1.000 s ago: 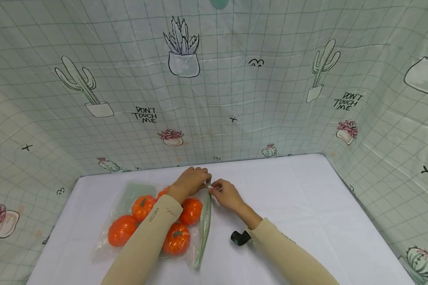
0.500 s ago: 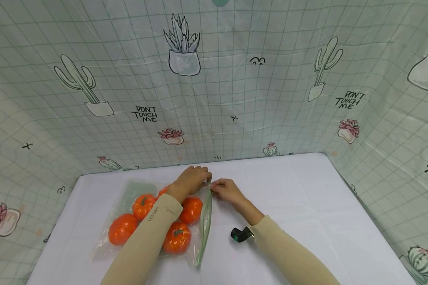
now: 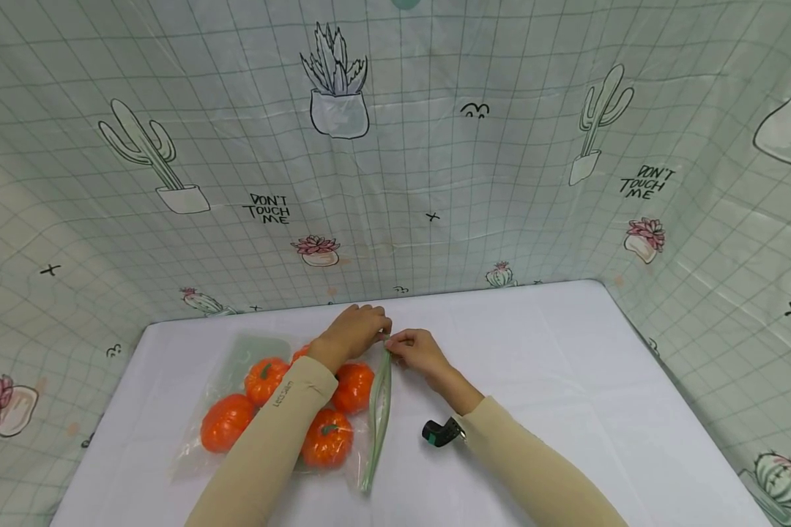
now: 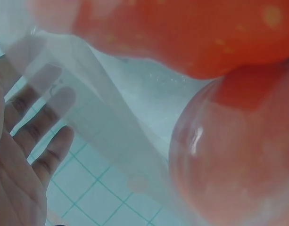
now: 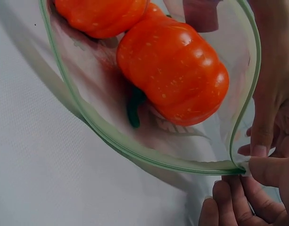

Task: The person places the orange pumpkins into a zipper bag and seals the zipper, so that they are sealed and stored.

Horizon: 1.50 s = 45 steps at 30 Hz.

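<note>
A clear zip bag (image 3: 362, 461) with a green zip edge (image 5: 144, 165) lies at the left of the table with several orange pumpkins (image 3: 327, 439) inside. In the right wrist view its mouth gapes, and a pumpkin (image 5: 172, 75) with a dark green stem shows within. My right hand (image 3: 423, 354) pinches the far end of the zip, where a small whitish piece (image 5: 245, 168) shows. Right beside it, my left hand (image 3: 356, 331) holds the same corner of the bag, its fingertips partly hidden. Some left fingers (image 4: 38, 122) show through the plastic in the left wrist view.
A white-covered table (image 3: 540, 366) meets a hanging grid-patterned cloth (image 3: 428, 161) at its back edge and sides. Beside the right cuff is a small black curved object (image 3: 440, 433). The left sleeve (image 3: 270, 439) crosses over the bag and hides part of it.
My right fingertips have shifted slightly closer to the left hand at the zip's far end. The bag and pumpkins stay in place.
</note>
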Each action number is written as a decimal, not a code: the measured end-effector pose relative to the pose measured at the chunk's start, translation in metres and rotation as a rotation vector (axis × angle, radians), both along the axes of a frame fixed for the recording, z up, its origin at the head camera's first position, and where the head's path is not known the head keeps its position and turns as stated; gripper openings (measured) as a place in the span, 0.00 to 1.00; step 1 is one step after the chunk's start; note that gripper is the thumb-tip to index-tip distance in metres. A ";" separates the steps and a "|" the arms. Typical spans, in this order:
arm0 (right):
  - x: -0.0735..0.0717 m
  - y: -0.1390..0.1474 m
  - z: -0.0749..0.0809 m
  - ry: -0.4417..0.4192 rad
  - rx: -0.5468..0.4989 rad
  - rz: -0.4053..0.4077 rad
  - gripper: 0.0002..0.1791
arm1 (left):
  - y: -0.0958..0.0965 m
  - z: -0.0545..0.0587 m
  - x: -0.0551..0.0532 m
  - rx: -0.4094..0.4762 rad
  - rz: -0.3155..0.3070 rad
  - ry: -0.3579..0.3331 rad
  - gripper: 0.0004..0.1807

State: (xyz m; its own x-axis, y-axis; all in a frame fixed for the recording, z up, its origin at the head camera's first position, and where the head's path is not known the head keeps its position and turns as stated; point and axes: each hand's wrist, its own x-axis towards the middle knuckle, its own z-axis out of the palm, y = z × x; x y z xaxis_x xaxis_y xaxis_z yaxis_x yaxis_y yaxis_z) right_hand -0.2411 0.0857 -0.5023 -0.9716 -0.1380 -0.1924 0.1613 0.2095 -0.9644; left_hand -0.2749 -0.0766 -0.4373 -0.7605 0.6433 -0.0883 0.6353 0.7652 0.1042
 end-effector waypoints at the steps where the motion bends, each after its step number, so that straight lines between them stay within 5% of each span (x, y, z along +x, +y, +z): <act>1: 0.000 0.000 0.000 -0.006 0.002 -0.004 0.10 | 0.000 0.001 0.000 -0.002 -0.002 0.001 0.05; 13: 0.002 -0.003 -0.004 -0.002 0.050 -0.011 0.10 | -0.002 -0.001 -0.001 -0.049 -0.042 0.054 0.05; 31: 0.015 -0.008 -0.003 0.038 0.081 0.026 0.10 | -0.012 -0.002 0.001 -0.065 -0.116 0.298 0.04; 45: 0.031 -0.010 0.000 0.026 0.126 0.051 0.11 | -0.015 -0.002 0.001 -0.056 -0.080 0.281 0.05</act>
